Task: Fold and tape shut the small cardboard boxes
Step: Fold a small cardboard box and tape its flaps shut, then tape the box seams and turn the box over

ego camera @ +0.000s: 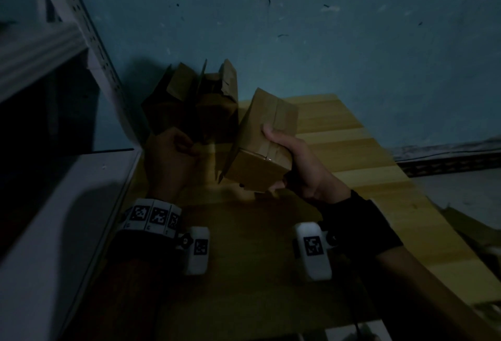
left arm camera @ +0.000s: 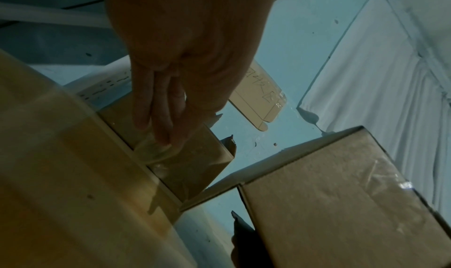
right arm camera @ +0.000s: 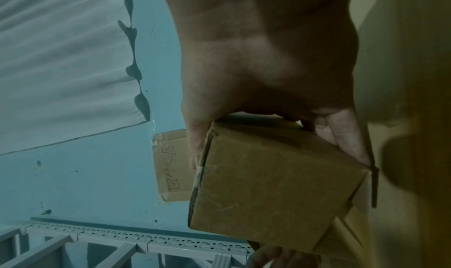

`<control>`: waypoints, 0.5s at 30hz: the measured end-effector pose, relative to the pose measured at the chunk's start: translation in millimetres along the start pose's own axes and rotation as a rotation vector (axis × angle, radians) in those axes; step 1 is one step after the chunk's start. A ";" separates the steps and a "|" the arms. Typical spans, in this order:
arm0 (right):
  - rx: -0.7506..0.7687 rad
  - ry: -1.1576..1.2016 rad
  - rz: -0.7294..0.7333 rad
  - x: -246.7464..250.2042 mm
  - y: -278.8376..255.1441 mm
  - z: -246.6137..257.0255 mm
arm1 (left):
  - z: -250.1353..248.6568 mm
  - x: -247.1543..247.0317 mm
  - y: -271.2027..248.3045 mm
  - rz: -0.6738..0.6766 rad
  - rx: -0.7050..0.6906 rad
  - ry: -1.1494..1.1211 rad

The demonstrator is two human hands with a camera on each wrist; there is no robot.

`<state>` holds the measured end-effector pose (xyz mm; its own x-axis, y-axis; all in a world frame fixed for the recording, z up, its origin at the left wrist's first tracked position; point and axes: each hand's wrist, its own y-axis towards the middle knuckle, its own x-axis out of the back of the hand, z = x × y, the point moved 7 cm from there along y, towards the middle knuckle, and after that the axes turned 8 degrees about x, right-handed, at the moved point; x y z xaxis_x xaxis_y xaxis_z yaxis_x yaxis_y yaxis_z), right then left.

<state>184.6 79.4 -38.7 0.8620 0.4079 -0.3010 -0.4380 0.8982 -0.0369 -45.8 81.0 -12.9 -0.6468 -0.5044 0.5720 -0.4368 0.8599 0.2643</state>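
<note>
Our right hand [ego camera: 303, 167] grips a taped box [ego camera: 260, 145] above the tabletop [ego camera: 352, 151]; at nine o'clock, our left hand [ego camera: 168, 156] pinches clear tape [left arm camera: 156, 152].

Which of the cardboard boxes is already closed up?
The box gripped in the right hand: its flaps are folded flat with tape over the seam. The boxes standing by the wall, beyond the left hand, have flaps sticking up open.
</note>
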 end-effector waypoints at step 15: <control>0.135 -0.118 -0.154 8.9 4.1 7.3 | -45.2 -26.3 -21.4 0.402 0.022 -0.466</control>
<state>192.3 88.0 -34.6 0.9435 0.2733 -0.1876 -0.2674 0.9619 0.0563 8.8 79.5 1.4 -0.9665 -0.1272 0.2228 -0.1120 0.9905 0.0796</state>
